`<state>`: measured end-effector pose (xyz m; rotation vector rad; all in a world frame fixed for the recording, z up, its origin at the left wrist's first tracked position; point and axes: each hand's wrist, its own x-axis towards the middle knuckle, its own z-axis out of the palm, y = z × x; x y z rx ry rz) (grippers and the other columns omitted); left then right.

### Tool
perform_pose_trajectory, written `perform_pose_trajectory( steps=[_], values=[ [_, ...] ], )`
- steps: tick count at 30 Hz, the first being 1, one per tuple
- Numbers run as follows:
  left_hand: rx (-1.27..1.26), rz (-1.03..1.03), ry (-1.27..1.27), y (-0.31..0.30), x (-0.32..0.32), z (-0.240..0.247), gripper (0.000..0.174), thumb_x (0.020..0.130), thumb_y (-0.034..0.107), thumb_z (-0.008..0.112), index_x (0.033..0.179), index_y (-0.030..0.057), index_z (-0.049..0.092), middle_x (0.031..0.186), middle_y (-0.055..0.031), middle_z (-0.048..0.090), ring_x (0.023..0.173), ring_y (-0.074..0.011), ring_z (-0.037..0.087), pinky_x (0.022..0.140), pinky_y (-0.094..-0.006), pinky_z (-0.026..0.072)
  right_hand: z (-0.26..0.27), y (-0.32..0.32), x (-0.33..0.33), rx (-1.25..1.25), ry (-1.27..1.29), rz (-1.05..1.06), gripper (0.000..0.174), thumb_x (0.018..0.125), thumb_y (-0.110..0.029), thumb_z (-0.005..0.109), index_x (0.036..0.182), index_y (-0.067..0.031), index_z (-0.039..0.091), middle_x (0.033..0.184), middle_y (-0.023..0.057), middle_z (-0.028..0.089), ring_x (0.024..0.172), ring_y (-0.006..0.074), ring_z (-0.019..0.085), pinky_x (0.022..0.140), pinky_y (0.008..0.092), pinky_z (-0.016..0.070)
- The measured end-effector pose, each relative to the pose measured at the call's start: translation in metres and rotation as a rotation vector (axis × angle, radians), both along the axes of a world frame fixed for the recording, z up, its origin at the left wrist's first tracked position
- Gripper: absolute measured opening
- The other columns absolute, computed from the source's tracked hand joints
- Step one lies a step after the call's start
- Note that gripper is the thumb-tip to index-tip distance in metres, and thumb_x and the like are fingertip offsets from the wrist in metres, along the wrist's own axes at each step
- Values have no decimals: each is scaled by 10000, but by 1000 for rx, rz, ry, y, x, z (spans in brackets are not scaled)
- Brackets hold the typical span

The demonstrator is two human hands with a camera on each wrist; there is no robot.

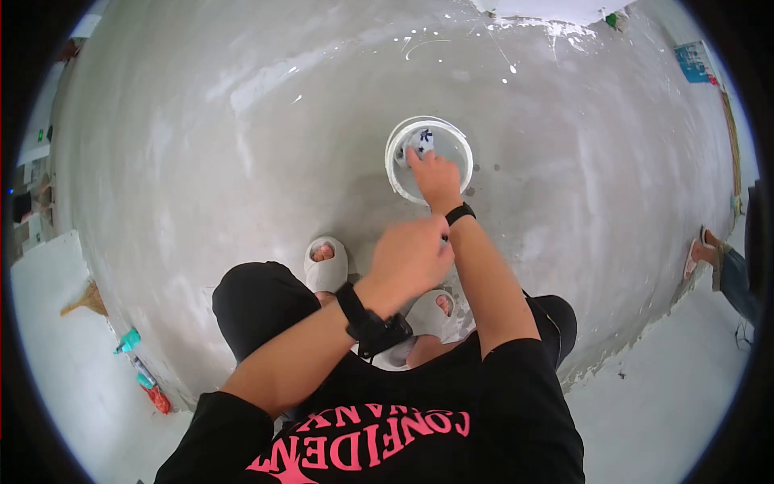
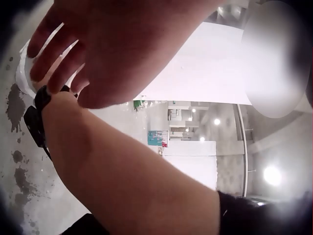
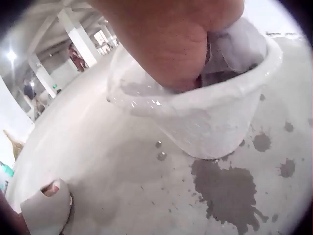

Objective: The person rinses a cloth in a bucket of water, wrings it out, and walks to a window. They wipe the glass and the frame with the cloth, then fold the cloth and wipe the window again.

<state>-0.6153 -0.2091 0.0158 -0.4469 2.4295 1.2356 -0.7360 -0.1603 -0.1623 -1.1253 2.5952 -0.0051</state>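
Observation:
A white bucket (image 1: 390,171) (image 3: 210,125) stands on the grey floor ahead of the feet, with liquid in it. Over its opening, my right hand (image 1: 436,179) (image 3: 171,36) grips a whitish cloth (image 1: 424,142) (image 3: 239,46) with dark marks; part of the cloth is hidden by the hand. My left hand (image 1: 411,260) (image 2: 117,44) hangs above the right wrist, close to its black band (image 1: 460,213) (image 2: 44,100), fingers loosely bent and holding nothing. Whether its fingertips touch the band, I cannot tell.
Wet spots (image 3: 225,191) mark the floor beside the bucket. Slippered feet (image 1: 326,266) are below my arms. White splashes (image 1: 508,68) lie farther ahead. Another person's leg (image 1: 706,254) shows at the right, and a broom head (image 1: 85,300) at the left.

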Motion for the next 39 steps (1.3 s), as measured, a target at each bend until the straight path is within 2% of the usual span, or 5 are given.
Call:
perform_pose_trajectory(
  steps=[13,18,27,32,39],
  values=[
    [-227,70,-59,-9,4,-38,187,822,167,548,950,31,562,797,-156,644,728,-308,644,652,-438,495,-47,-6,-10,13,-394,-367,252,881,-152,472,1023,-70,664,1009,185,661,968,385,632,785,486,521],
    [667,772,-265,-31,-10,-116,372,955,294,484,1218,31,508,998,-91,633,813,-202,628,716,-332,518,-15,13,-25,-783,-1053,-921,314,958,-203,428,1127,-42,638,1093,121,657,962,296,632,866,409,499],
    [1587,918,-269,-11,-53,-108,446,977,352,493,1291,39,448,1113,-99,614,980,-203,617,838,-373,516,96,49,-21,-1469,-1891,-1065,421,1013,-277,347,1324,-16,456,1346,69,513,1139,253,532,982,381,429],
    [1473,1036,-120,-22,-79,-148,357,901,184,611,1232,89,517,1123,-92,621,970,-211,632,760,-387,521,80,62,-27,-1202,-1452,-1274,374,990,-241,415,1257,-9,537,1278,100,569,1044,271,581,913,391,462],
    [-25,737,77,-28,-77,-188,403,829,121,640,1198,16,518,1082,-222,608,919,-408,611,805,-431,500,5,57,-32,-651,-350,-829,366,888,-179,575,1190,28,561,1039,164,670,951,273,638,863,369,482]
  ],
)
